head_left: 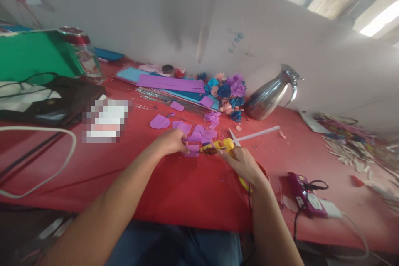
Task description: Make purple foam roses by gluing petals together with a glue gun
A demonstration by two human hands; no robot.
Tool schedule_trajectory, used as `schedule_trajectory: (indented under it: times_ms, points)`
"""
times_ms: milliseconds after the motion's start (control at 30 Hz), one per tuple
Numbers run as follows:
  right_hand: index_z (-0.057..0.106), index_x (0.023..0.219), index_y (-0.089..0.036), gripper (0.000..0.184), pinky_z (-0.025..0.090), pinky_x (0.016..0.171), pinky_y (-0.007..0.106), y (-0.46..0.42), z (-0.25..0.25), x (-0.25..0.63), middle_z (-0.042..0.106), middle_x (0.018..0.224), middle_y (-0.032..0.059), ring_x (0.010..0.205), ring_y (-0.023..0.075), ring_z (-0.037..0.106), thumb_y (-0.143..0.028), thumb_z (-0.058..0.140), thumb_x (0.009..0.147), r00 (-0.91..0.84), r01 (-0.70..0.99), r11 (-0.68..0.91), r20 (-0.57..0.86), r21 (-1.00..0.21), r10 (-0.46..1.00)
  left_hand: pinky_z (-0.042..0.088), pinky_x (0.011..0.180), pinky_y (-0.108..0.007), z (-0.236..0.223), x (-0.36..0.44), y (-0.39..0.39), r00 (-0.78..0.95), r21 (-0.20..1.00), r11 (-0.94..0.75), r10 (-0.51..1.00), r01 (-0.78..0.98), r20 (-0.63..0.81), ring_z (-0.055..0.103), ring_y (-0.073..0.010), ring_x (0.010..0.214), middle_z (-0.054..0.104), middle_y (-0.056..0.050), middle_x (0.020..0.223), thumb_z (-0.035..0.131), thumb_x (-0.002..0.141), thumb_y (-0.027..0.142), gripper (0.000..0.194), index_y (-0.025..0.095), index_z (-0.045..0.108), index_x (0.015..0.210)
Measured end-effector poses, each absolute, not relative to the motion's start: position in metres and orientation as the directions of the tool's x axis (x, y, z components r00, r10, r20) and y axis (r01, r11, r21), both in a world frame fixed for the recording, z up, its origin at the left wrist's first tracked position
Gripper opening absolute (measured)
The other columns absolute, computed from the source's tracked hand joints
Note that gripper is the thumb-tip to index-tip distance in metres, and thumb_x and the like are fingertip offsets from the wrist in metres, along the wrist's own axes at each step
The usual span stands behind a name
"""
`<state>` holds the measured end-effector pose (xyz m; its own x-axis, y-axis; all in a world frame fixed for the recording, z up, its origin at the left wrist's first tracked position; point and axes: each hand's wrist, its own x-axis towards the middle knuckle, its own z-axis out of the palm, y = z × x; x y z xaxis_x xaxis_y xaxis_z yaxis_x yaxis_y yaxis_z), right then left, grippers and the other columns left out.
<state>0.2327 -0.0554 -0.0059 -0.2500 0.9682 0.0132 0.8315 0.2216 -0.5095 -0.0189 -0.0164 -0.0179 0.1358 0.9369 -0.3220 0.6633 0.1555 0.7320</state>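
Note:
My right hand (pixel 245 164) is closed around a yellow hot glue gun (pixel 228 144), with a long translucent glue stick (pixel 258 133) jutting from its back end. The gun's nozzle points left, close to a purple paper piece (pixel 191 149) pinched in my left hand (pixel 175 141). Cut purple paper petals (pixel 160 121) lie spread on the red table just beyond my left hand. A crumpled purple paper flower (pixel 212 117) rests behind the gun. The blade of what looks like a pair of scissors (pixel 233 136) shows beside the gun, the rest hidden.
Paper flowers (pixel 223 90) are heaped by the wall beside a steel jug (pixel 269 95) and stacked purple and blue paper sheets (pixel 171 83). At left stand a glass bottle (pixel 89 62) and a dark bag (pixel 68 99). A maroon device (pixel 307 195) with cables sits at right.

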Motion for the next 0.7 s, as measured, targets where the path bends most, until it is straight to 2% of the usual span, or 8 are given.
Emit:
schedule_trajectory:
  times_ms: [200, 400, 700]
  points:
    - [0.031, 0.050, -0.022, 0.052, 0.018, 0.046, 0.026, -0.0543, -0.0060, 0.2313, 0.037, 0.048, -0.0019, 0.044, 0.0098, 0.033, -0.061, 0.042, 0.082, -0.210, 0.851, 0.200, 0.033, -0.486, 0.977, 0.020, 0.050, -0.026, -0.0181, -0.0192, -0.0164, 0.134, 0.710, 0.133, 0.942, 0.692, -0.307, 0.041, -0.0130, 0.046, 0.045, 0.004, 0.039, 0.078, 0.039, 0.024, 0.023, 0.020, 0.055, 0.041]
    - [0.033, 0.050, -0.022, 0.052, 0.021, 0.046, 0.026, -0.0538, -0.0068, 0.2262, 0.041, 0.049, -0.0006, 0.046, 0.0113, 0.036, -0.062, 0.041, 0.081, -0.188, 0.858, 0.185, 0.043, -0.479, 0.981, 0.020, 0.050, -0.026, -0.0168, -0.0181, -0.0163, 0.121, 0.749, 0.167, 0.942, 0.641, -0.313, 0.041, -0.0137, 0.046, 0.040, 0.005, 0.035, 0.078, 0.036, 0.021, 0.026, 0.020, 0.053, 0.039]
    - [0.038, 0.050, -0.021, 0.052, 0.022, 0.045, 0.025, -0.0516, -0.0100, 0.2258, 0.043, 0.048, -0.0008, 0.045, 0.0111, 0.038, -0.063, 0.044, 0.080, -0.135, 0.852, 0.141, 0.050, -0.503, 0.990, 0.020, 0.052, -0.027, -0.0146, -0.0177, -0.0169, 0.157, 0.665, 0.085, 0.942, 0.742, -0.296, 0.042, -0.0151, 0.049, 0.044, 0.002, 0.042, 0.076, 0.045, 0.024, 0.024, 0.020, 0.053, 0.042]
